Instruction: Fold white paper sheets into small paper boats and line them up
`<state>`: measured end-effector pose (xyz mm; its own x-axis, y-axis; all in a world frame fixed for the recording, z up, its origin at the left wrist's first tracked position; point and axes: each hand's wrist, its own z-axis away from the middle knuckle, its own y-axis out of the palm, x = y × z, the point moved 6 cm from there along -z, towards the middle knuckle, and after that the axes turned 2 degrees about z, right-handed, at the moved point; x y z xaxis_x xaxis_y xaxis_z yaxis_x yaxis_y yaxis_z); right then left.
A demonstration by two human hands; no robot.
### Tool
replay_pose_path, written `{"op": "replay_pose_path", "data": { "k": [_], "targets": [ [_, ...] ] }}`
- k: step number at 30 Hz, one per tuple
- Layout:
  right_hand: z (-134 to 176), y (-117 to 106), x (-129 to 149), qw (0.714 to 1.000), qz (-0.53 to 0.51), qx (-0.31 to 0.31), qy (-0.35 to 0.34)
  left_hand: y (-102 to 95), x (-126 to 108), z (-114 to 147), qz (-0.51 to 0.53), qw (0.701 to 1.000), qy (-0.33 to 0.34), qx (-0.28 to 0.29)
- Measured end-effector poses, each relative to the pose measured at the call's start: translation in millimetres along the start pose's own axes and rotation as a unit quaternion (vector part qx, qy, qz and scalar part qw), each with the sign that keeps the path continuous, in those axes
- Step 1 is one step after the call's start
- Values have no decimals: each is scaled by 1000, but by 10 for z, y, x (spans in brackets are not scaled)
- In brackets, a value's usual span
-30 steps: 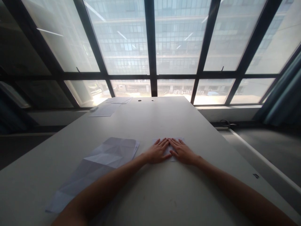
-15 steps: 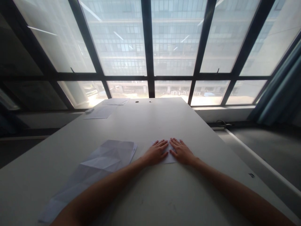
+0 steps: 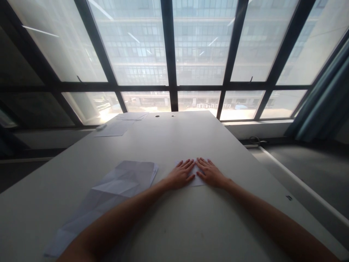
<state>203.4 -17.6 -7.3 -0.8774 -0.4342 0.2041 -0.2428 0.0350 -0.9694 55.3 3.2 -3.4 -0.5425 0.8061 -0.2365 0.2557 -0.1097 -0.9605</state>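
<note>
A small white sheet of paper [image 3: 196, 181] lies flat on the white table [image 3: 174, 142], mostly covered by my two hands. My left hand [image 3: 181, 174] rests palm down on its left part, fingers stretched out. On the right part lies my right hand [image 3: 211, 172], also flat with its fingers spread. The fingertips of both hands come close together near the paper's far edge. How the paper is folded under them is hidden.
Creased white papers [image 3: 117, 189] lie to the left, partly behind my left forearm. More flat sheets [image 3: 113, 128] are at the table's far left corner. A small dark mark [image 3: 289, 198] shows near the right edge. Windows [image 3: 200, 43] stand beyond the table.
Both hands stay flat on the paper, almost in the same place. The whole view has shifted slightly.
</note>
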Motion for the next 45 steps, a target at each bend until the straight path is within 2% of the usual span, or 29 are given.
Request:
{"op": "replay_pose_path", "data": {
  "k": [5,10,15,18,21,24,27,31,36,45],
  "targets": [
    [-7,24,-62,1000,17,9,10,34,37,3,-10,1000,-3,14],
    [7,52,-262,997,46,11,58,61,59,-1,-26,999,5,28],
    [55,31,-452,989,61,-24,131,34,42,16,-35,999,10,32],
    [87,-54,-488,981,55,-70,171,14,13,38,-37,998,16,40],
    [101,-196,-363,979,50,-137,145,-4,-33,61,-36,998,27,44],
    [89,-245,-90,984,37,-162,65,-12,-92,74,-35,998,39,47],
    [57,-112,176,995,-2,-103,-3,-19,-141,71,-30,998,46,39],
    [35,91,279,1000,-14,-18,-2,-22,-156,60,-24,999,37,19],
    [53,118,183,999,21,-1,36,4,-143,65,-21,999,33,18],
    [84,105,108,998,19,3,54,7,-151,87,-21,999,31,36]
  ]
}}
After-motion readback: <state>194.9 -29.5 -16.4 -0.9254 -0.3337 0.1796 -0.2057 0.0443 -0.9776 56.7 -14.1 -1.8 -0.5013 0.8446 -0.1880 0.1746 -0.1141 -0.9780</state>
